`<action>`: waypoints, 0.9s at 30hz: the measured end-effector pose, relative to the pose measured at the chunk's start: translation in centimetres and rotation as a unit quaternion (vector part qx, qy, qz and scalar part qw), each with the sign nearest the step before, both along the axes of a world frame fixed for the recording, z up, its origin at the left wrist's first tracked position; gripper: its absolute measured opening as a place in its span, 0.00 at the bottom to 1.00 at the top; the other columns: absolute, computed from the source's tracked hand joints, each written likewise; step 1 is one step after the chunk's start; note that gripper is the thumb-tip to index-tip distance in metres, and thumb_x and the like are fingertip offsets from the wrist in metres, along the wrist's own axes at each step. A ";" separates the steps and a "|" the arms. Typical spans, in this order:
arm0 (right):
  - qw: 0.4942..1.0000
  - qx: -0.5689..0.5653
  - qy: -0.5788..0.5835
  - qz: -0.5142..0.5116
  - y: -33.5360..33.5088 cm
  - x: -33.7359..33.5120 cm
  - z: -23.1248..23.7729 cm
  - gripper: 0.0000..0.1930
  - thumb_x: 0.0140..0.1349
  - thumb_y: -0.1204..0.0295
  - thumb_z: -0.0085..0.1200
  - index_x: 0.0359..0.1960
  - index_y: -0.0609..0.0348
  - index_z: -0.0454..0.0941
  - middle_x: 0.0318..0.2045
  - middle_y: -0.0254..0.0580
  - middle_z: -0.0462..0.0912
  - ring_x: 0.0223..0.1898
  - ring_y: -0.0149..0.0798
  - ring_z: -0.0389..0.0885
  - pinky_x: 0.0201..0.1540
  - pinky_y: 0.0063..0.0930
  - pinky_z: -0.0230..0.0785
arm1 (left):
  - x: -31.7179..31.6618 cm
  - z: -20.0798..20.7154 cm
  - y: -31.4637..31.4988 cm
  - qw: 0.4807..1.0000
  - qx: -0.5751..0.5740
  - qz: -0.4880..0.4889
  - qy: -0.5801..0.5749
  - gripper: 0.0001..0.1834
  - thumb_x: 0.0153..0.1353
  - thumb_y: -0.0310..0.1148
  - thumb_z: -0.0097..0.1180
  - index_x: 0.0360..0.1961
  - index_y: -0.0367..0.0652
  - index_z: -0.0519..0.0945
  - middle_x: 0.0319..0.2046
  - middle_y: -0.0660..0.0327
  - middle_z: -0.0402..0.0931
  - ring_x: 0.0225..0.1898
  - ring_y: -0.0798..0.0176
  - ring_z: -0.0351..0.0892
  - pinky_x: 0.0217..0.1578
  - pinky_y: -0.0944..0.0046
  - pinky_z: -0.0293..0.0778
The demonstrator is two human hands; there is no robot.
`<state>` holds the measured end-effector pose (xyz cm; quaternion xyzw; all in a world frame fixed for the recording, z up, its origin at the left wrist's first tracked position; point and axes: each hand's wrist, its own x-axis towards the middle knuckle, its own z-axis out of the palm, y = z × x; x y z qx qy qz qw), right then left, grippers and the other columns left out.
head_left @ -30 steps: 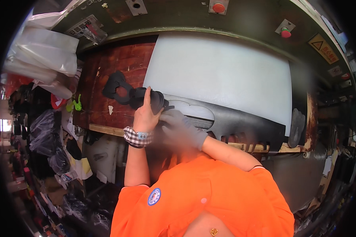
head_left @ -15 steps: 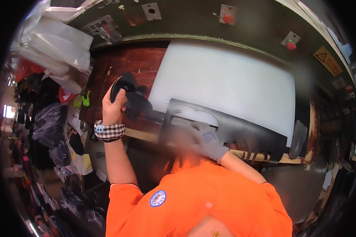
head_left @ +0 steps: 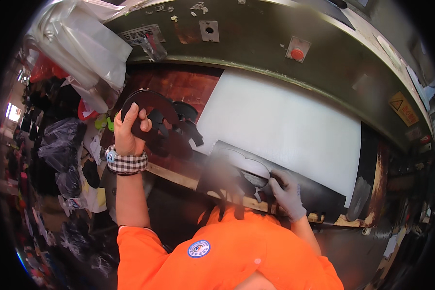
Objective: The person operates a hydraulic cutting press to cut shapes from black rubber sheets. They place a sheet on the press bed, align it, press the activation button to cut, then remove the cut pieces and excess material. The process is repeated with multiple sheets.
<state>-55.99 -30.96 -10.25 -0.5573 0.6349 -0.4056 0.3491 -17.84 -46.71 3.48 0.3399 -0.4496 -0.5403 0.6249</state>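
Observation:
My left hand (head_left: 132,128) is bare and raised at the left, its fingers closed on thin, rounded black cut pieces (head_left: 152,106). Below and beside these, more black cut pieces (head_left: 188,129) lie loose on the reddish-brown board. My right hand (head_left: 289,195) wears a grey glove. Its fingers are bent together at the right end of a rounded, pale-centred outline (head_left: 244,166) in the black sheet (head_left: 314,193); what they pinch is hidden. The sheet overlaps the front of a white board (head_left: 285,125), and its ragged strips hang over the near edge. A blur covers its left part.
A green machine beam (head_left: 256,55) with a red push button (head_left: 297,54) runs along the back. Clear plastic bags (head_left: 84,53) hang at the left, above dark wrapped bundles (head_left: 63,142). A wooden edge (head_left: 171,176) borders the worktable in front.
My left hand has turned, showing the black pieces more flat-on. My right hand has shifted right along the rounded outline. The whole view has tilted and shifted slightly.

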 end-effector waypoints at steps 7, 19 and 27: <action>0.994 0.040 0.007 -0.097 1.8 -4.6 -1.3 0.12 0.62 0.72 0.58 0.46 0.65 0.82 0.39 0.43 0.85 0.39 0.32 0.82 0.46 0.25 0.72 | 5.6 -2.3 -6.7 0.979 0.040 0.178 -0.087 0.13 0.70 0.38 0.55 0.43 0.37 0.79 0.22 0.64 0.72 0.15 0.74 0.60 0.18 0.73 0.56; 0.994 0.057 0.008 -0.088 -4.8 0.8 3.1 0.12 0.62 0.75 0.57 0.46 0.67 0.80 0.38 0.46 0.84 0.39 0.35 0.82 0.46 0.26 0.74 | 9.8 -1.1 -8.9 0.987 -0.047 -0.103 0.111 0.26 0.76 0.48 0.39 0.54 0.31 0.69 0.18 0.64 0.67 0.10 0.70 0.63 0.14 0.71 0.61; 0.944 -0.265 0.065 0.187 -13.1 9.6 12.2 0.50 0.41 0.62 0.75 0.66 0.63 0.62 0.58 0.53 0.73 0.59 0.52 0.73 0.59 0.36 0.68 | -1.2 -2.7 -7.6 0.846 -0.099 -0.434 0.295 0.29 0.75 0.48 0.41 0.59 0.27 0.69 0.16 0.59 0.75 0.08 0.68 0.74 0.12 0.71 0.74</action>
